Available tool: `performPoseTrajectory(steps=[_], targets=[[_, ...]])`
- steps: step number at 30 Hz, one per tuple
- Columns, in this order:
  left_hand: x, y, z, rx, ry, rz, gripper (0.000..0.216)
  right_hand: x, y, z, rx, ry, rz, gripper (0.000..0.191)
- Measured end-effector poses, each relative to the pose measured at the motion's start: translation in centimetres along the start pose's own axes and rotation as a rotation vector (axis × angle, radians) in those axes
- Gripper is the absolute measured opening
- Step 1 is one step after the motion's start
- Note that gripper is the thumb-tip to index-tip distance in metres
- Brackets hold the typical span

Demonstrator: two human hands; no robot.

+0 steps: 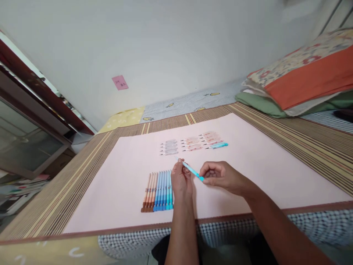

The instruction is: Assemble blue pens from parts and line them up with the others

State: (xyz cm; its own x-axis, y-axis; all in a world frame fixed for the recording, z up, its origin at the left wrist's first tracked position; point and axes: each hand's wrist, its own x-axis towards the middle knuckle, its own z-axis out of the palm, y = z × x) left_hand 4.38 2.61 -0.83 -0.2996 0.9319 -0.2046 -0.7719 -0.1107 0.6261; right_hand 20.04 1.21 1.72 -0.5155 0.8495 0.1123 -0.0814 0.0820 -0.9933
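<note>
Both my hands hold one light blue pen [192,170] above a pale pink sheet [248,176]. My left hand [181,179] pinches the pen near its clear tip end, fingers closed. My right hand [219,176] grips the blue rear end, fingers curled. Just left of my left hand lies a neat row of pens [157,191], brown ones on the left and blue ones on the right. Farther back lie rows of clear and pinkish pens [190,144], with one blue pen [219,145] at their right end.
The pink sheet lies on a striped woven mat [317,143] over a bed. Folded bedding with an orange and floral cover [303,79] sits at the back right. A white wall carries a pink note [120,82]. A window frame [30,132] stands at the left.
</note>
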Motion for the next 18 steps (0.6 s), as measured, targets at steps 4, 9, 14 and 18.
performPoseTrajectory(steps=[4, 9, 14, 18], targets=[[-1.3, 1.7, -0.8, 0.102, 0.047, -0.066, 0.031, -1.9, -0.7, 2.5, -0.143, 0.157, -0.034, 0.015], [-3.5, 8.5, -3.4, 0.12, 0.306, 0.155, 0.017, -3.5, 0.9, 5.0, -0.346, 0.23, -0.164, 0.005], [-10.7, 13.2, -8.4, 0.445, 0.273, 0.433, 0.029, -3.5, 4.5, 7.3, -0.572, 0.232, -0.226, 0.01], [-18.3, 8.8, -14.8, 0.919, 0.253, 0.419, 0.041, -2.7, 6.4, 9.0, -0.708, 0.205, -0.223, 0.014]])
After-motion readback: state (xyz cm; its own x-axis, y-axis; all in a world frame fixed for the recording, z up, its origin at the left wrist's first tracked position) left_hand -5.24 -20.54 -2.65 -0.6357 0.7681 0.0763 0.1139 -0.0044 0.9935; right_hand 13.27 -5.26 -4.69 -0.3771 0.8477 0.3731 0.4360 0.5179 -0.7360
